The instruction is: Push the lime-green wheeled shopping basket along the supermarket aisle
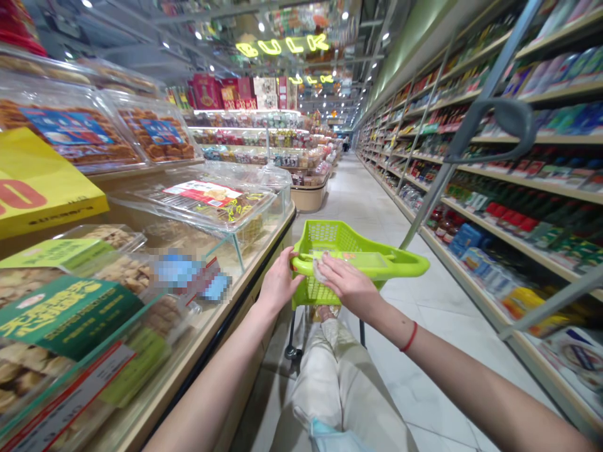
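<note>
A lime green shopping basket on wheels stands in the aisle in front of me. My left hand is wrapped round the near left end of its rim. My right hand rests on the rim beside it, pressing a small clear wrapper or packet against the edge. A red string band circles my right wrist. The basket's long grey handle slants up to the right. Inside the basket I can make out a flat packet, not clearly.
A glass-fronted counter of boxed biscuits and pastries runs along my left. Shelves of packaged goods line the right. The tiled aisle leads ahead to more displays. My knee in pale trousers is below the basket.
</note>
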Demonstrator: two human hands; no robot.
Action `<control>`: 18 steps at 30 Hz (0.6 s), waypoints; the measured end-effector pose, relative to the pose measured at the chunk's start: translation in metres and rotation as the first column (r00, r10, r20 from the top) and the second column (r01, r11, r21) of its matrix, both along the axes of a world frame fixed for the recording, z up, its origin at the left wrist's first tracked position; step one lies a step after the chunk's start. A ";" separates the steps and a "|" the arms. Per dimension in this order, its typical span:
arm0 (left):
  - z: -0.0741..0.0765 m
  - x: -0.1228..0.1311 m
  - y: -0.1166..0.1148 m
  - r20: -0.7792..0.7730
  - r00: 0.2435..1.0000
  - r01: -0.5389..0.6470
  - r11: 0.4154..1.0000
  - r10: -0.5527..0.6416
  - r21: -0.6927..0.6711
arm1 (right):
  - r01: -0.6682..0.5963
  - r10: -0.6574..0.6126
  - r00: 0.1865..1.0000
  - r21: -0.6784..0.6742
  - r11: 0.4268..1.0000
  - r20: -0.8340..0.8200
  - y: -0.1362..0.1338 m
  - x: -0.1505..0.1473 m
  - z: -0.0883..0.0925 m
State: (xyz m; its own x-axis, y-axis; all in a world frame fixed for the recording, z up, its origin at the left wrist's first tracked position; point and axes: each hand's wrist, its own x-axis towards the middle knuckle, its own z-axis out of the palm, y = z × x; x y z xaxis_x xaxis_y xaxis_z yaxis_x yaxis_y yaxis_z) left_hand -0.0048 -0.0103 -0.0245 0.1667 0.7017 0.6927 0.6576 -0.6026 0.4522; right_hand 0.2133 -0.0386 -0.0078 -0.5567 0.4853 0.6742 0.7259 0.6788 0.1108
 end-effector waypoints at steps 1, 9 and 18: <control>0.000 -0.001 -0.001 -0.007 1.000 -0.002 1.000 0.002 0.004 | -0.014 0.014 1.000 0.006 1.000 0.016 -0.003 0.011 0.000; 0.004 -0.013 -0.006 -0.124 0.992 -0.031 0.998 0.038 0.059 | -0.020 0.016 0.999 -0.123 0.992 -0.034 -0.007 0.055 0.018; 0.035 0.005 -0.017 -0.338 0.924 -0.141 0.980 0.181 0.139 | 0.140 -0.130 0.990 -0.387 0.911 0.051 0.051 0.021 0.044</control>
